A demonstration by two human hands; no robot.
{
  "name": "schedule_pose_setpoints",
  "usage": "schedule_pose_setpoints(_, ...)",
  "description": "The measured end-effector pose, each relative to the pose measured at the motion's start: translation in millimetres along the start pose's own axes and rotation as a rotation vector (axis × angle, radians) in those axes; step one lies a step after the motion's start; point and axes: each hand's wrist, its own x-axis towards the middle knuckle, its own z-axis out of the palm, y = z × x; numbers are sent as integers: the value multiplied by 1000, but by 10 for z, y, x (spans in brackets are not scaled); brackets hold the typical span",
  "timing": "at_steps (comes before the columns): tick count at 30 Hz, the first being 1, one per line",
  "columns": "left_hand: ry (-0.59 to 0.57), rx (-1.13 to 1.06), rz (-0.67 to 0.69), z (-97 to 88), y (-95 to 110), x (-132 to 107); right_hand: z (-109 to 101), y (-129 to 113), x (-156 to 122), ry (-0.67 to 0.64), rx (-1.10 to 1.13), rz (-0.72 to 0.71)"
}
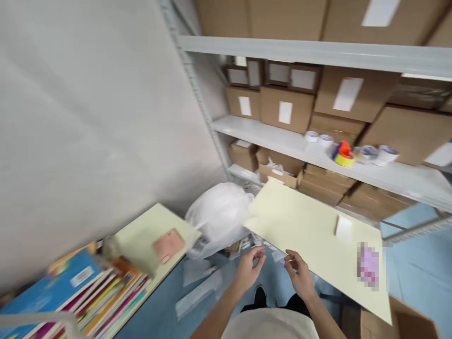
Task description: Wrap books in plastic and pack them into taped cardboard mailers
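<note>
Near right hand (299,274), long diagonal table (307,216)

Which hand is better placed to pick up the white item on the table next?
Probably your right hand: it looks empty and is closer to the white item on the table than your left hand.

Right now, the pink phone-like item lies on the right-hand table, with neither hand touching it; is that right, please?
Not quite: the head view shows the pink phone-like item on the left-hand table; neither left hand nor right hand touches it.
</note>
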Motion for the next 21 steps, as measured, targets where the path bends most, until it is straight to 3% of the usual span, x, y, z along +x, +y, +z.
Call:
schedule_pose_setpoints(4, 263, -81, -121, -459, -361, -295, 577, -108, 134, -259, -43, -40)
schedule_pose_setpoints(9, 505, -227, -290, -678, -676, -525, 997, -217, 387, -449, -81, -5)
schedule_pose_setpoints(14, 653, -222, -379, -894, -750, -613, 1426, -190, 699, -651, -13, 31)
schedule_pose_setpoints(21, 886, -135, -494, -1129, -828, -790, 2254, -269, 1041, -1004, -11, 15)
